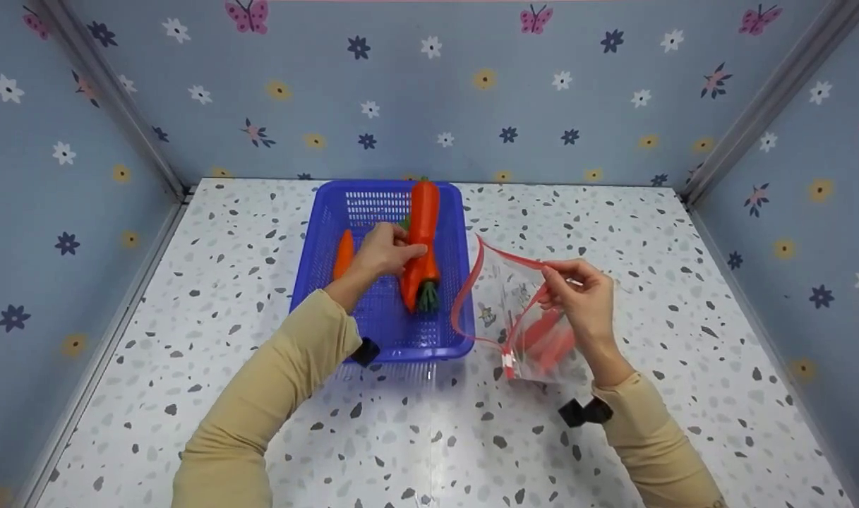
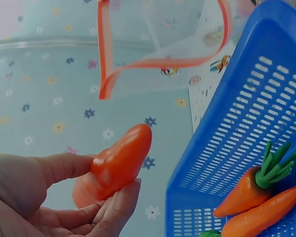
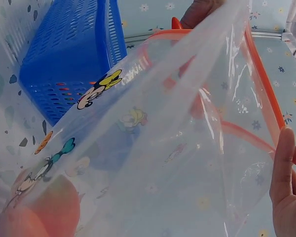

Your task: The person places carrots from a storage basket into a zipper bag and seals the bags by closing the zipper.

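Note:
My left hand (image 1: 387,250) is over the blue basket, pinching a long, glossy orange-red vegetable (image 2: 121,160) between thumb and fingers. Its exact kind is unclear. Below it a carrot (image 1: 428,296) with a green top shows in the basket. To the right is a clear zip bag (image 1: 482,310) with a red-edged mouth standing wide and cartoon prints on its side. My right hand (image 1: 584,296) pinches the bag's red rim. Through the plastic, reddish things (image 1: 545,342) show at the bottom, too blurred to name.
The blue basket (image 1: 303,282) with slotted walls stands at the middle of the speckled white table (image 1: 401,437). Another orange carrot (image 1: 343,254) lies at its left side. Flower-patterned panels (image 1: 401,92) enclose the table at the back and both sides.

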A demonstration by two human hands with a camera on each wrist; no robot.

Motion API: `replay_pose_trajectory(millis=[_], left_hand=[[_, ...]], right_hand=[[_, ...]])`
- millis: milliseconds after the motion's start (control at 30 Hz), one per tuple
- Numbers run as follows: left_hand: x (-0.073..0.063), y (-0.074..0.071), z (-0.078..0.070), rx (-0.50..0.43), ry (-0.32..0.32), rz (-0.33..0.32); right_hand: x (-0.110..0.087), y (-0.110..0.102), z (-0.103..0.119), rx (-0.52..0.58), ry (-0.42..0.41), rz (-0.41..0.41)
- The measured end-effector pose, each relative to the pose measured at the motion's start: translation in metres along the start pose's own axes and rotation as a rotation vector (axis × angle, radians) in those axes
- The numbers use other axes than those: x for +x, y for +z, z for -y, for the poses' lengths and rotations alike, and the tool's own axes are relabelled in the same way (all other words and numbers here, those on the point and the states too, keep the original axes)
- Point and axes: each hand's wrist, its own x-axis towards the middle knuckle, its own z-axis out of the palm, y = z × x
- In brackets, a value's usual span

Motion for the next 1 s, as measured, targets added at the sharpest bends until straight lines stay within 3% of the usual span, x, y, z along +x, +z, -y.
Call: replay_pose_trajectory(millis=[200, 400, 533, 700, 867, 1000], left_hand=[[-0.023, 0.004, -0.004, 0.05, 0.039, 0.061], [-0.043, 0.011, -0.005, 0.12, 0.132, 0.091], [-0.055, 0.015, -0.005, 0.143, 0.16, 0.129], [-0.065, 0.022, -0.005, 0.181, 0.218, 0.179], [-0.071, 0.029, -0.005, 0.214, 0.263, 0.224], [-0.073, 0.034, -0.006, 0.243, 0.237, 0.268]], right_hand=[[0.0, 0.001, 0.0, 0.011, 0.003, -0.003], [0.0, 0.002, 0.0, 0.026, -0.01, 0.016], [0.0, 0.003, -0.001, 0.035, -0.028, 0.028], [0.001, 0.001, -0.006, 0.075, -0.062, 0.05], [-0.001, 0.002, -0.002, 0.009, -0.042, 0.025], [0.0, 0.002, 0.0, -0.005, -0.014, 0.018]])
